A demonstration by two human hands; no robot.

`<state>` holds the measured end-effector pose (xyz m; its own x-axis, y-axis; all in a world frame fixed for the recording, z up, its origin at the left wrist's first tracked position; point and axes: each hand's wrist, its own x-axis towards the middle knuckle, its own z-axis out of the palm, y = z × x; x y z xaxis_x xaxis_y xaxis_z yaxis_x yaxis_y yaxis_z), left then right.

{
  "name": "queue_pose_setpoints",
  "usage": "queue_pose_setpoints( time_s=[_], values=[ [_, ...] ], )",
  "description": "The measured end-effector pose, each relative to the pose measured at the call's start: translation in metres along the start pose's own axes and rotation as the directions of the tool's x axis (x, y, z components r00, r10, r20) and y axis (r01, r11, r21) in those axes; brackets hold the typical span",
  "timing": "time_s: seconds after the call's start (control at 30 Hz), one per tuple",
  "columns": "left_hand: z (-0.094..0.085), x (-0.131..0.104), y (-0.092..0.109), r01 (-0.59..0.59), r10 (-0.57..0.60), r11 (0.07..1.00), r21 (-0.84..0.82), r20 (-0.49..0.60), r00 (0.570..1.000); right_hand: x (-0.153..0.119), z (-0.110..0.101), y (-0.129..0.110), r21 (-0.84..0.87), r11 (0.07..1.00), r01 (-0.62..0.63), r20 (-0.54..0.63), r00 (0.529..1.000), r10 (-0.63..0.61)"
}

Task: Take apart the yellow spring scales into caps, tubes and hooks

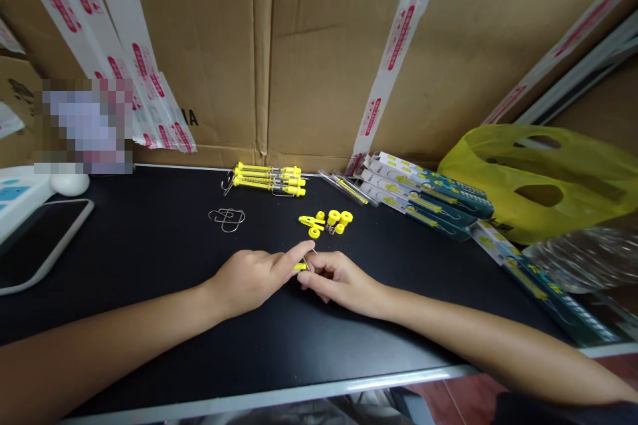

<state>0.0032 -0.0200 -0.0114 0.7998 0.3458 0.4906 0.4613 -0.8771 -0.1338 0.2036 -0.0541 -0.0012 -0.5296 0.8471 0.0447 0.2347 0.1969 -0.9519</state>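
Head view: near the middle of the frame, both bare hands meet over a black tabletop [199,358], working at close quarters on a narrow yellow plastic piece [300,266] and a thin silvery metal wire [306,264]. The step in hand looks like fine fingertip handling of these two. The left hand [249,282] has its index finger stretched across the top, and it appears to pinch the yellow piece beneath. The right hand [349,285] is curled, thumb and forefinger drawn close beside the wire; whether they grip it cannot be told. Any move here calls for small, steady finger control, since the left fingers hide much of the contact.

Just above the fingertips lie small yellow plastic fittings [333,217] and dark coil springs [331,227], near enough to be nudged. Left of these are bent metal wire hooks [228,218]; at upper centre, a row of yellow rod-shaped tools with metal hooks [269,179], beside slim clear packets [351,187]. Printed white-and-green boxes [423,196] and a translucent yellow plastic bag [498,179] fill the right side. A dark-screened phone with a pale edge [42,242] lies at the left. None of these larger things blocks the hands.
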Motion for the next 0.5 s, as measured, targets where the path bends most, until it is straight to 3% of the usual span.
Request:
queue_pose_setpoints(
  time_s=[0.2,0.5],
  values=[
    [-0.002,0.002,0.001,-0.055,0.056,0.996,0.074,-0.016,0.998,0.000,0.001,0.003,-0.040,0.999,0.011,-0.039,0.999,-0.013],
    [-0.002,0.001,0.004,-0.121,0.114,0.979,0.161,0.055,0.992,0.001,-0.009,0.009,-0.113,0.991,0.064,0.095,0.994,-0.053]
  ],
)
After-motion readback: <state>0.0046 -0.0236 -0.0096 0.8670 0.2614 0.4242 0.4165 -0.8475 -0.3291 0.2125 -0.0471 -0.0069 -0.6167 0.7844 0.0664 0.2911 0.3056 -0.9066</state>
